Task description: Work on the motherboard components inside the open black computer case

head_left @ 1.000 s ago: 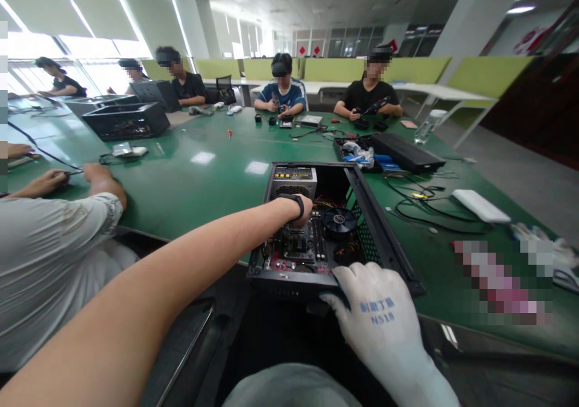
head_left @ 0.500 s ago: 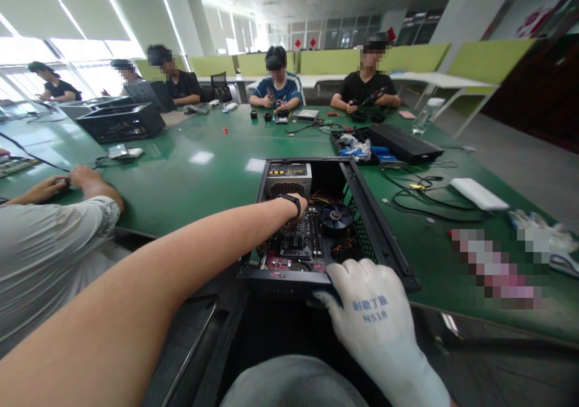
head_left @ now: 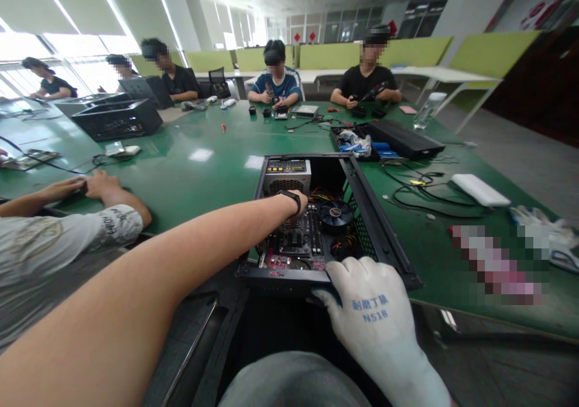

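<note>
An open black computer case point(head_left: 384, 232) lies at the near edge of the green table. Inside it are a silver power supply point(head_left: 288, 176), a motherboard point(head_left: 294, 241) and a round black fan point(head_left: 335, 214). My left hand point(head_left: 297, 200), bare with a black wristband, reaches into the case beside the power supply; its fingers point down and are mostly hidden. In a white glove, my right hand point(head_left: 368, 301) grips the near rim of the case, thumb below and fingers over the top.
Black cables point(head_left: 420, 196), a white box point(head_left: 480, 190) and white gloves point(head_left: 543, 232) lie on the right. Behind the case is a black tray point(head_left: 337, 135) with tools. A person's hands point(head_left: 97, 184) rest at the left; more people sit across the green table point(head_left: 199, 178).
The neighbouring person's arms at the left have shifted right and inward. My hands keep nearly the same places at the case.
</note>
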`<act>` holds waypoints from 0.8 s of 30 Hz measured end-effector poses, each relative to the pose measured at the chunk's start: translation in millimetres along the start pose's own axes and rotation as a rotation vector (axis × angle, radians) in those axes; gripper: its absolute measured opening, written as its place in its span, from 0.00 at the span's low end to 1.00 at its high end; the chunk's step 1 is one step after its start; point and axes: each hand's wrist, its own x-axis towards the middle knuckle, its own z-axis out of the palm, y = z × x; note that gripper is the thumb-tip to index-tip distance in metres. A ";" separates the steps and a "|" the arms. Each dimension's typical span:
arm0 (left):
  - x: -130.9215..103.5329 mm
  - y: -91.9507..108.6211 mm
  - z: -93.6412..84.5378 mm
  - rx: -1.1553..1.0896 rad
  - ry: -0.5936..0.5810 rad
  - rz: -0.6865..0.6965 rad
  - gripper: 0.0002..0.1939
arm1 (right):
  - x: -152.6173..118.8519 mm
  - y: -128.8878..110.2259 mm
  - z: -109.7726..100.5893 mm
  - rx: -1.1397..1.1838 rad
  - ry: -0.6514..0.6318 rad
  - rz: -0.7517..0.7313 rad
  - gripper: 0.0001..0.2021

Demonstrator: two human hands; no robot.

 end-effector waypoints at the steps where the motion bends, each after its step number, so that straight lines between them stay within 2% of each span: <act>1: 0.3 0.1 0.1 -0.019 0.009 0.002 0.35 | -0.2 -0.1 0.4 0.002 0.000 0.000 0.10; 5: -0.3 1.2 -0.2 -0.080 0.036 -0.006 0.36 | -0.5 -0.1 1.4 -0.005 0.005 -0.005 0.10; 11: 0.9 0.5 -0.2 -0.112 0.007 -0.011 0.33 | 0.3 0.5 2.0 -0.017 0.001 -0.010 0.10; 19: 8.7 -2.4 4.0 -0.059 0.017 -0.002 0.38 | -1.3 1.4 2.7 -0.010 0.008 -0.005 0.10; 24: 4.8 -0.7 1.2 -0.006 0.008 -0.004 0.39 | -0.8 1.1 2.5 -0.001 0.016 -0.002 0.09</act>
